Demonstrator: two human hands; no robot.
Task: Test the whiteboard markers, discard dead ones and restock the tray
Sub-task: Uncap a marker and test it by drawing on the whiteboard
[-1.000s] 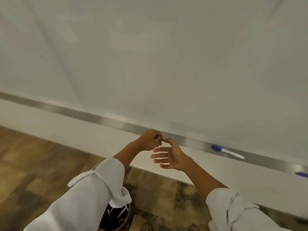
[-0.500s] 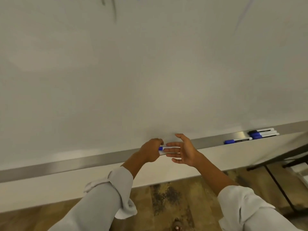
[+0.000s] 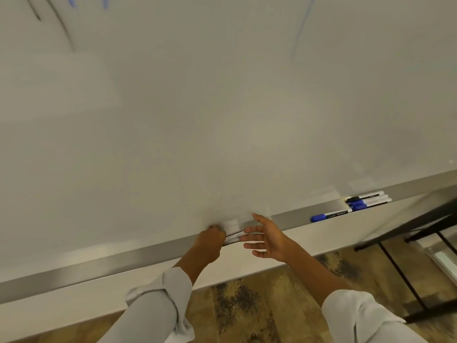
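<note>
Gripping white marker (image 3: 232,234) at tray (image 3: 128,262), left hand (image 3: 209,243), right hand (image 3: 268,237) spread.

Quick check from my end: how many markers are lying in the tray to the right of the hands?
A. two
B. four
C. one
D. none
B: on the tray, right of the open right hand, lie one black-capped marker and three blue-capped markers.

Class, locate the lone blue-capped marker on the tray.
Head view, right side: the blue-capped marker lies on the metal tray, just left of the marker cluster.
</note>
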